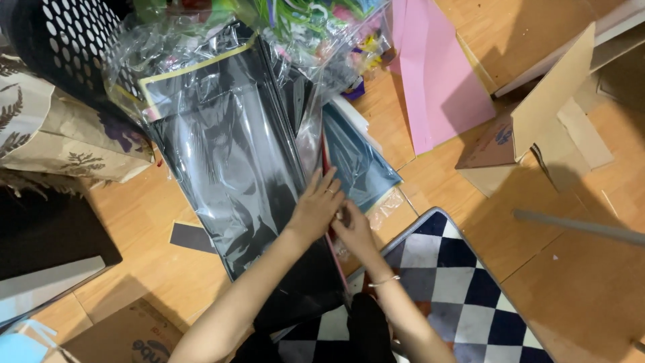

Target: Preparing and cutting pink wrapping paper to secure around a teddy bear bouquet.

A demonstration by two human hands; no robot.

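Head view, looking down at a wooden floor (pixel 584 289) with lots of stuff on it. Biggest thing: a stack of black sheets in clear plastic wrap (pixel 228 148), lying slanted across the middle of the floor, from the top left down to the person's lap. Just right of it, a blue sheet in plastic (pixel 359 161), tucked partly under the black stack. Top middle, a clear bag of bright craft bits (pixel 316 27). Top right, a big pink sheet (pixel 437 74) flat on the floor. Beside that, folded brown cardboard (pixel 537 114). Bottom right, a checkered rug (pixel 457 282) in dark blue, grey and white. Left side, a brown paper bag with leaf prints (pixel 60 134), and above it a black basket with round holes (pixel 60 40). Far right, a thin grey stick (pixel 578 226) on the floor.

Left hand (pixel 316 208) flat on the lower right edge of the black stack, fingers spread a little, a ring on one finger. Right hand (pixel 354 228) just beside it, touching it, fingers curled at the edge of the stack where a thin red edge (pixel 330 235) shows; cannot tell if pinching anything. Thin bracelet (pixel 384 280) on the right wrist.
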